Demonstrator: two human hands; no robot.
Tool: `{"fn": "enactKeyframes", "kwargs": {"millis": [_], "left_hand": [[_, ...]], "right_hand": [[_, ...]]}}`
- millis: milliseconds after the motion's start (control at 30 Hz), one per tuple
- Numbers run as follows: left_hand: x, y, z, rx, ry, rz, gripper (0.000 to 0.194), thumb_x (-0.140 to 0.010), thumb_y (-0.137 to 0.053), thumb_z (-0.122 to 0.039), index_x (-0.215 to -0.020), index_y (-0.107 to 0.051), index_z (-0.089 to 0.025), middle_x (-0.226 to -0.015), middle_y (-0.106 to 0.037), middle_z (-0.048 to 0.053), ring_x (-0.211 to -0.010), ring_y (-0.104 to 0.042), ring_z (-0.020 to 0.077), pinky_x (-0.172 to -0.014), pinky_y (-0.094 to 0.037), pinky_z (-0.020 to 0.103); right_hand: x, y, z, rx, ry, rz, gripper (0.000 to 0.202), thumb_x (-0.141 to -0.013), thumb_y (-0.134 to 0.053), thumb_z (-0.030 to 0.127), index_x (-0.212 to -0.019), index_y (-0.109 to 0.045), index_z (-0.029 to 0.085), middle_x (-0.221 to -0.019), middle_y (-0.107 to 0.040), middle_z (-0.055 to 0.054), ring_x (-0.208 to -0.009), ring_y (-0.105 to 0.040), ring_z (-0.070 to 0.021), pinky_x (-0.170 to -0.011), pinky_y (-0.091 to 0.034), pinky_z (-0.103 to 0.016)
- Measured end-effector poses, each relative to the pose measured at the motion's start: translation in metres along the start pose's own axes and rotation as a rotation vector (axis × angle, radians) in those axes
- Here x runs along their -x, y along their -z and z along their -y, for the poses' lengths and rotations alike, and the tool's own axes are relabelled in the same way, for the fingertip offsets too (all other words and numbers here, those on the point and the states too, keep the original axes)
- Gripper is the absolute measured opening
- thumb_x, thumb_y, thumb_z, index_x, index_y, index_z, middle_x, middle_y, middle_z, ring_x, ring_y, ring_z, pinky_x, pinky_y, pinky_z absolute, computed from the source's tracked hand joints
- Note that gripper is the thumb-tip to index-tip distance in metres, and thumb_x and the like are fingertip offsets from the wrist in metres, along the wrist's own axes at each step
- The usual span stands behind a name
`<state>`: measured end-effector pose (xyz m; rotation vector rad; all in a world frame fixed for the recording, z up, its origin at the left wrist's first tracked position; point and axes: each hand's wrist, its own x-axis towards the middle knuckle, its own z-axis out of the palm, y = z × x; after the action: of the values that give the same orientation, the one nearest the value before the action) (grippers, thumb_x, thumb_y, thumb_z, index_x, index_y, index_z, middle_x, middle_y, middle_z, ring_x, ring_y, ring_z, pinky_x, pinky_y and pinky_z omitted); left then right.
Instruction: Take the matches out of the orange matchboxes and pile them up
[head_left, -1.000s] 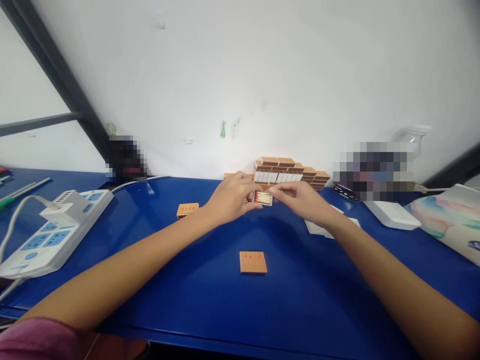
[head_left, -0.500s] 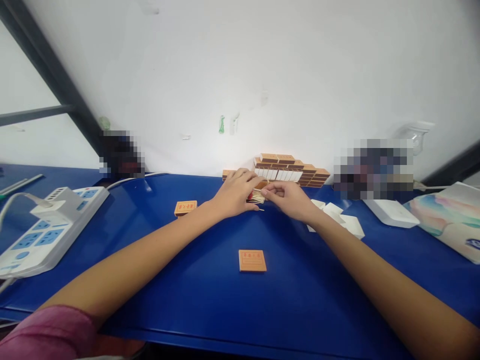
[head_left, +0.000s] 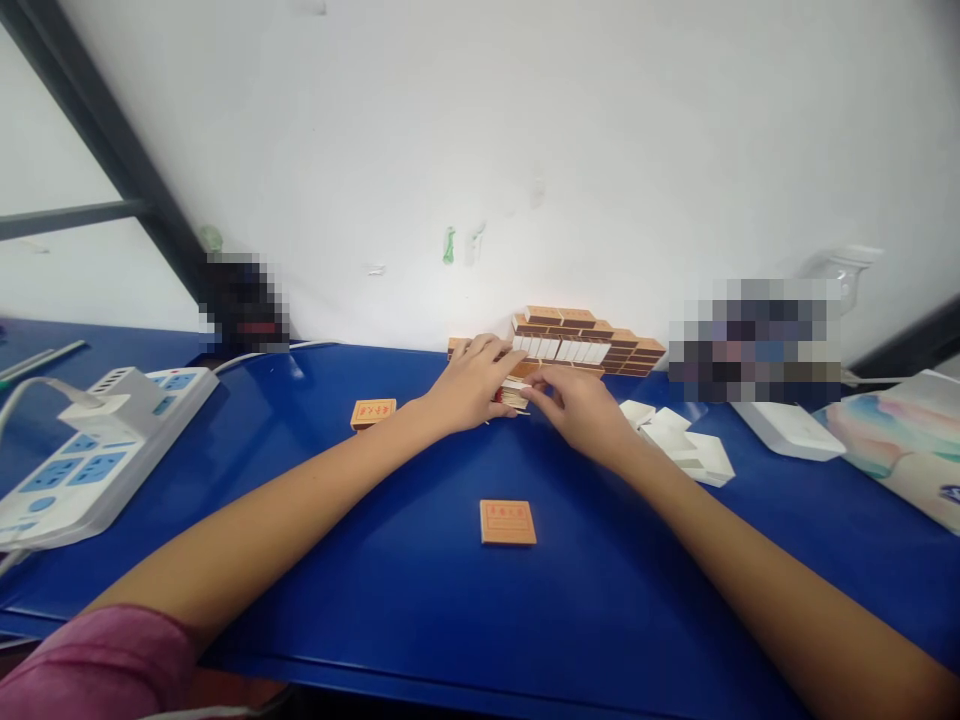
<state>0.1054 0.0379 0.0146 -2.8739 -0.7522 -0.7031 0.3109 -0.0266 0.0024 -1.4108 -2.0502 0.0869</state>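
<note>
The matches [head_left: 514, 398] are lying in a loose bunch over the middle of the tabletop [head_left: 375, 600], toward the far side, between the two hands. The left hand [head_left: 472, 385] is curving around their left side, with thumb and fingers apart; the right hand [head_left: 574, 400] is reaching their right edge, with its fingertips drawn near each other. Whether either hand is really gripping, I cannot tell. The work is looking, in my judgement, only partly complete: behind, many matchboxes [head_left: 628, 352] are standing in a stepped stack against the wall [head_left: 375, 150], with a white-faced row [head_left: 581, 350] in front, while this bunch is not sitting in a closed box. One box [head_left: 508, 522] is lying flat nearer, another [head_left: 373, 412] is resting at left, and white pieces [head_left: 675, 440] are lying in a heap at right.
</note>
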Motion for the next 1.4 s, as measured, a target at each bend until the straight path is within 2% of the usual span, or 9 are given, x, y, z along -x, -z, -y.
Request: {"fn": "enactKeyframes", "kwargs": {"millis": [100, 233, 533, 900, 1167, 1333, 1400], "left_hand": [[0.0, -0.001, 0.001, 0.015, 0.008, 0.006, 0.077, -0.079, -0.089, -0.038, -0.143, -0.052, -0.018, -0.143, -0.058, 0.017, -0.138, -0.047, 0.036, -0.113, -0.037, 0.052], [0.001, 0.0, 0.002, 0.037, 0.008, 0.015, 0.075, -0.079, -0.089, -0.038, -0.142, -0.053, -0.021, -0.143, -0.059, 0.015, -0.138, -0.047, 0.0355, -0.112, -0.036, 0.052], [0.0, 0.005, 0.002, 0.051, 0.035, 0.05, 0.079, -0.076, -0.092, -0.039, -0.142, -0.054, -0.019, -0.145, -0.058, 0.014, -0.139, -0.046, 0.0355, -0.113, -0.034, 0.051], [0.001, 0.002, 0.004, 0.039, 0.034, 0.026, 0.072, -0.079, -0.089, -0.036, -0.141, -0.053, -0.021, -0.145, -0.058, 0.013, -0.139, -0.045, 0.0336, -0.113, -0.034, 0.048], [0.0, 0.003, 0.002, 0.034, 0.045, 0.043, 0.088, -0.078, -0.089, -0.039, -0.15, -0.042, -0.018, -0.15, -0.054, 0.017, -0.143, -0.042, 0.0352, -0.116, -0.031, 0.049], [0.0, 0.004, 0.002, 0.041, 0.033, 0.058, 0.087, -0.08, -0.088, -0.04, -0.151, -0.042, -0.019, -0.15, -0.055, 0.016, -0.142, -0.043, 0.0347, -0.116, -0.032, 0.049], [0.001, 0.004, 0.002, 0.043, 0.031, 0.064, 0.085, -0.08, -0.087, -0.04, -0.15, -0.043, -0.02, -0.149, -0.056, 0.015, -0.142, -0.044, 0.0341, -0.116, -0.032, 0.049]], "right_hand": [[0.003, -0.001, 0.002, 0.093, 0.048, -0.021, 0.021, -0.102, -0.052, 0.034, -0.096, -0.066, 0.02, -0.093, -0.073, -0.011, -0.081, -0.065, -0.0258, -0.074, -0.045, -0.036], [0.005, -0.002, 0.005, 0.185, 0.074, -0.027, 0.022, -0.105, -0.049, 0.035, -0.098, -0.064, 0.021, -0.096, -0.072, -0.012, -0.085, -0.067, -0.0277, -0.073, -0.046, -0.036], [0.007, -0.006, 0.002, 0.192, 0.098, -0.068, 0.017, -0.106, -0.049, 0.033, -0.108, -0.062, 0.021, -0.102, -0.072, -0.011, -0.091, -0.069, -0.0269, -0.072, -0.047, -0.034], [0.007, -0.007, -0.001, 0.258, 0.206, -0.263, 0.02, -0.108, -0.049, 0.034, -0.112, -0.063, 0.02, -0.099, -0.075, -0.008, -0.091, -0.071, -0.0231, -0.069, -0.048, -0.032], [0.009, 0.023, -0.006, 0.369, 0.218, -0.305, 0.021, -0.108, -0.05, 0.034, -0.109, -0.064, 0.019, -0.097, -0.074, -0.008, -0.084, -0.071, -0.0223, -0.067, -0.048, -0.031], [0.009, 0.058, -0.027, 0.339, 0.06, -0.365, 0.022, -0.104, -0.054, 0.039, -0.108, -0.066, 0.02, -0.099, -0.073, -0.01, -0.083, -0.069, -0.024, -0.073, -0.049, -0.034], [0.01, 0.075, -0.038, 0.298, -0.035, -0.301, 0.028, -0.101, -0.055, 0.045, -0.105, -0.068, 0.02, -0.094, -0.073, -0.01, -0.079, -0.067, -0.0236, -0.072, -0.049, -0.035]]}}
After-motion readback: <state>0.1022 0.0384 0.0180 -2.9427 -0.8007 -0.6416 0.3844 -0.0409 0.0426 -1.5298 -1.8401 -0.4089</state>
